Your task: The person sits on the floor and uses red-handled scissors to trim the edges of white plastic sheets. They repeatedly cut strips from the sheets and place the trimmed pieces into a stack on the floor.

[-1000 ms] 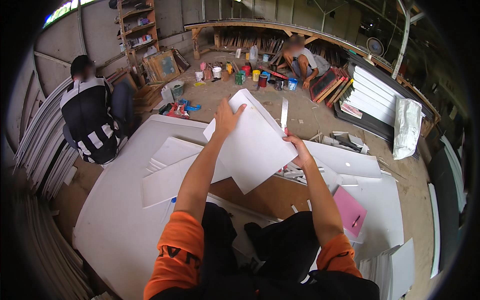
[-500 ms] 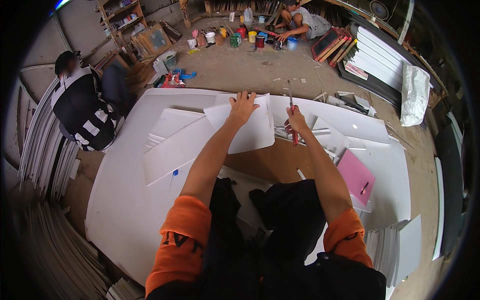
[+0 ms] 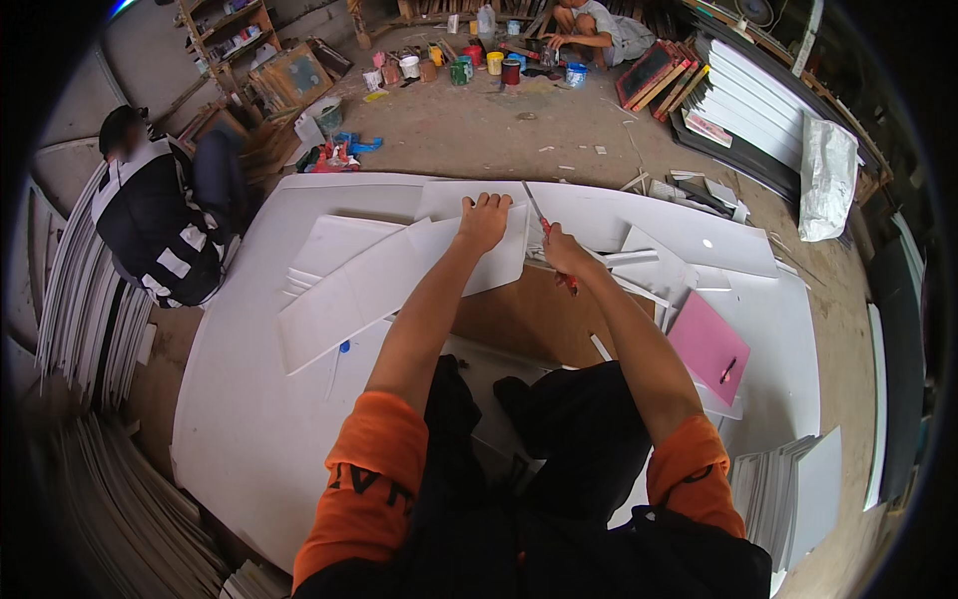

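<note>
Head view, looking down over the person's lap: a large white board lies flat on the floor and serves as the worktop, with cut white sheets spread across it. The left hand lies palm-down on a white sheet, fingers spread and flat, pressing rather than gripping; it likely pins the sheet so it cannot slide under the blade. That sheet lies slantwise over the big board, its right edge next to a bare brown panel that shows between the white pieces. The right hand is closed in a fist round a knife with a red handle, blade pointing away from the body and the tip close to the sheet's right edge, just beside the left hand; whether the tip touches the sheet cannot be told. To the right, narrow white offcuts lie loosely piled, and a pink board with a small dark pen on it rests further out. At the far left a seated person in a black-and-white striped top works apart. Beyond, paint tins stand on the dirt floor near another crouching person. Stacked white panels lean at the upper right.
</note>
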The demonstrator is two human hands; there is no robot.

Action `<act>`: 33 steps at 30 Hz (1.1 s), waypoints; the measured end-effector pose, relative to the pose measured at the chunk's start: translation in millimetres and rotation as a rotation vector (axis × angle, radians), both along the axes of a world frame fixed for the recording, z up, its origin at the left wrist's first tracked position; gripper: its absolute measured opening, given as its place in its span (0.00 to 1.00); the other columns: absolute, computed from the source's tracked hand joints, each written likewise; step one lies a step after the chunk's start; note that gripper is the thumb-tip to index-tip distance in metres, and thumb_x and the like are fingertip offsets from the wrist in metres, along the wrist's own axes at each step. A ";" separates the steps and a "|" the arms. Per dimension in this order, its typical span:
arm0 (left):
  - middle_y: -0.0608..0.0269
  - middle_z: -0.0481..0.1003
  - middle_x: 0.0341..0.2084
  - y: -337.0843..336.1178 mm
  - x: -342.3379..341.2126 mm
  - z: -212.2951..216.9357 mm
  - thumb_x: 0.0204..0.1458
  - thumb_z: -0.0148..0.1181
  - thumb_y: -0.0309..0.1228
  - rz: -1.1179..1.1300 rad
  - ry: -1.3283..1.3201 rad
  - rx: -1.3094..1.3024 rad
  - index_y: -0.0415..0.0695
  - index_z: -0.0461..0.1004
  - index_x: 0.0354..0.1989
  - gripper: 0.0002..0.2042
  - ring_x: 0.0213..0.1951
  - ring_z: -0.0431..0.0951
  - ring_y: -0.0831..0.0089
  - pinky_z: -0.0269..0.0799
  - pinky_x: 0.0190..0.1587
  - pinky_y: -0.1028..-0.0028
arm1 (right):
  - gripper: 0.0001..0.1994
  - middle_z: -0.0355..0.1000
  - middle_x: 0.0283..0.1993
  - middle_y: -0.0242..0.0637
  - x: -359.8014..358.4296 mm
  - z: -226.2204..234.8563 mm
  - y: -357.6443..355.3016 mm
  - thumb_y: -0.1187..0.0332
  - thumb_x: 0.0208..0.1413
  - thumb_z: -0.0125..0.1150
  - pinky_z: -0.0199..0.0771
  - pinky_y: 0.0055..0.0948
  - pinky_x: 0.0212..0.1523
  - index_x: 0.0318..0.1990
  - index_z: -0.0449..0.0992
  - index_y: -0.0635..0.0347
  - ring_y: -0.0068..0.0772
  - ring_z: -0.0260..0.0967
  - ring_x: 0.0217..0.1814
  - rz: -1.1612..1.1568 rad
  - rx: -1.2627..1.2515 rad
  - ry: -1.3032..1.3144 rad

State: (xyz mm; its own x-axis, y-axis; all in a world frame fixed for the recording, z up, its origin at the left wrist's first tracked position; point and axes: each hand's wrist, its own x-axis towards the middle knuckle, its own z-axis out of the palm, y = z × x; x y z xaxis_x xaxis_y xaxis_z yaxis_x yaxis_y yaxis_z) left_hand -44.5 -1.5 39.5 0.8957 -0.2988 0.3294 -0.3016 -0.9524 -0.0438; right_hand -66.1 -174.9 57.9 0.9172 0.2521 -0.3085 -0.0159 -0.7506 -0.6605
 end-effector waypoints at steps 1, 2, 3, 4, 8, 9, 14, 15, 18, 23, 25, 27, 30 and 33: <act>0.60 0.67 0.38 -2.4 1.4 1.8 0.46 0.48 0.28 -0.004 0.019 -0.002 0.47 0.60 0.44 0.15 0.45 0.65 0.65 0.57 0.43 0.58 | 0.17 0.66 0.26 0.52 -0.3 2.5 -0.4 0.62 0.55 0.33 0.70 0.34 0.17 0.41 0.56 0.71 0.41 0.68 0.18 -0.002 -0.024 -0.029; 0.60 0.67 0.38 -4.5 2.5 3.3 0.46 0.48 0.27 -0.007 0.038 -0.004 0.47 0.60 0.45 0.15 0.45 0.66 0.65 0.58 0.43 0.59 | 0.18 0.67 0.29 0.54 -1.2 4.4 -0.8 0.61 0.55 0.34 0.71 0.36 0.22 0.42 0.57 0.71 0.43 0.69 0.21 -0.003 -0.047 -0.057; 0.60 0.67 0.38 -6.1 3.7 4.8 0.46 0.47 0.27 -0.010 0.058 -0.005 0.47 0.59 0.45 0.16 0.45 0.67 0.64 0.60 0.44 0.60 | 0.19 0.68 0.32 0.56 -1.9 6.2 -0.9 0.60 0.55 0.34 0.72 0.38 0.26 0.42 0.59 0.70 0.45 0.70 0.24 -0.003 -0.071 -0.085; 0.59 0.67 0.39 -6.0 5.8 7.0 0.46 0.47 0.26 -0.019 0.102 -0.025 0.48 0.59 0.46 0.16 0.44 0.67 0.63 0.61 0.43 0.60 | 0.20 0.68 0.32 0.56 -1.8 9.5 0.5 0.58 0.55 0.33 0.71 0.39 0.29 0.43 0.59 0.70 0.47 0.70 0.26 -0.036 -0.077 -0.102; 0.56 0.67 0.39 -4.3 11.1 13.8 0.46 0.45 0.24 -0.040 0.209 -0.122 0.49 0.58 0.47 0.17 0.41 0.70 0.59 0.66 0.40 0.61 | 0.25 0.68 0.36 0.55 4.9 13.5 -2.4 0.53 0.56 0.28 0.66 0.43 0.41 0.43 0.62 0.68 0.52 0.68 0.35 -0.115 -0.143 -0.185; 0.56 0.67 0.39 -5.5 11.9 14.7 0.46 0.45 0.24 -0.042 0.218 -0.151 0.50 0.57 0.47 0.18 0.40 0.70 0.58 0.67 0.39 0.61 | 0.26 0.68 0.37 0.54 8.6 12.4 -5.2 0.52 0.56 0.27 0.64 0.44 0.44 0.44 0.63 0.67 0.53 0.67 0.38 -0.122 -0.171 -0.209; 0.55 0.68 0.40 -2.1 15.8 7.6 0.49 0.45 0.31 -0.031 0.267 -0.135 0.53 0.57 0.47 0.15 0.39 0.71 0.56 0.67 0.38 0.60 | 0.28 0.66 0.40 0.60 21.0 -5.6 -4.1 0.51 0.56 0.26 0.59 0.44 0.49 0.45 0.61 0.71 0.57 0.62 0.46 -0.070 -0.052 -0.123; 0.55 0.68 0.40 -3.3 17.3 6.2 0.50 0.44 0.33 -0.022 0.281 -0.136 0.53 0.57 0.47 0.15 0.39 0.71 0.55 0.67 0.38 0.60 | 0.28 0.65 0.40 0.61 25.1 -12.5 -3.8 0.51 0.56 0.26 0.58 0.45 0.49 0.45 0.61 0.71 0.58 0.62 0.46 -0.076 -0.028 -0.124; 0.58 0.72 0.33 -11.7 19.6 7.1 0.51 0.43 0.38 -0.040 0.258 -0.170 0.51 0.58 0.45 0.14 0.35 0.73 0.55 0.68 0.35 0.59 | 0.28 0.64 0.41 0.63 31.2 -16.4 -3.1 0.51 0.56 0.26 0.57 0.45 0.50 0.45 0.60 0.73 0.59 0.61 0.47 -0.071 0.069 -0.105; 0.57 0.73 0.30 -9.9 26.8 5.3 0.52 0.41 0.41 -0.061 0.179 -0.159 0.47 0.59 0.43 0.15 0.32 0.74 0.56 0.68 0.33 0.60 | 0.27 0.66 0.36 0.62 13.0 -11.0 -1.6 0.52 0.56 0.26 0.59 0.48 0.46 0.41 0.62 0.71 0.60 0.63 0.42 -0.114 0.070 -0.195; 0.56 0.73 0.30 -6.1 30.0 2.3 0.52 0.41 0.41 -0.084 0.155 -0.164 0.46 0.59 0.42 0.14 0.31 0.73 0.55 0.68 0.32 0.59 | 0.26 0.67 0.33 0.61 3.4 -9.2 2.5 0.52 0.56 0.26 0.60 0.49 0.43 0.39 0.63 0.70 0.60 0.64 0.39 -0.109 0.028 -0.247; 0.54 0.72 0.30 -5.1 32.1 -0.7 0.52 0.41 0.40 -0.124 0.165 -0.175 0.46 0.59 0.41 0.14 0.29 0.73 0.52 0.67 0.31 0.58 | 0.25 0.68 0.31 0.59 -4.7 -12.6 4.0 0.53 0.57 0.26 0.62 0.49 0.41 0.37 0.64 0.69 0.59 0.65 0.37 -0.109 -0.025 -0.307; 0.53 0.72 0.30 -4.9 30.2 3.5 0.51 0.43 0.39 -0.197 0.175 -0.152 0.45 0.59 0.41 0.13 0.28 0.72 0.52 0.67 0.30 0.57 | 0.25 0.68 0.30 0.58 -11.6 -11.7 8.8 0.53 0.57 0.26 0.63 0.49 0.40 0.36 0.65 0.68 0.58 0.66 0.36 -0.155 -0.060 -0.292; 0.53 0.72 0.31 -4.7 33.5 6.0 0.51 0.45 0.38 -0.195 0.201 -0.164 0.45 0.59 0.40 0.13 0.28 0.72 0.52 0.68 0.30 0.58 | 0.24 0.68 0.28 0.57 -14.7 -15.4 9.7 0.53 0.57 0.27 0.64 0.49 0.38 0.34 0.67 0.66 0.57 0.67 0.35 -0.212 -0.067 -0.336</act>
State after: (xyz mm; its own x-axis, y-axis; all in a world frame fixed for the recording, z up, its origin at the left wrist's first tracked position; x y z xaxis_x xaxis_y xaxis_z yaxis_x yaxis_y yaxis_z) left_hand -11.0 -6.2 45.5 0.8787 -0.4289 0.2098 -0.4663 -0.8652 0.1844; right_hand -80.9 -165.2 42.6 0.9993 0.0357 0.0080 0.0333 -0.7954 -0.6052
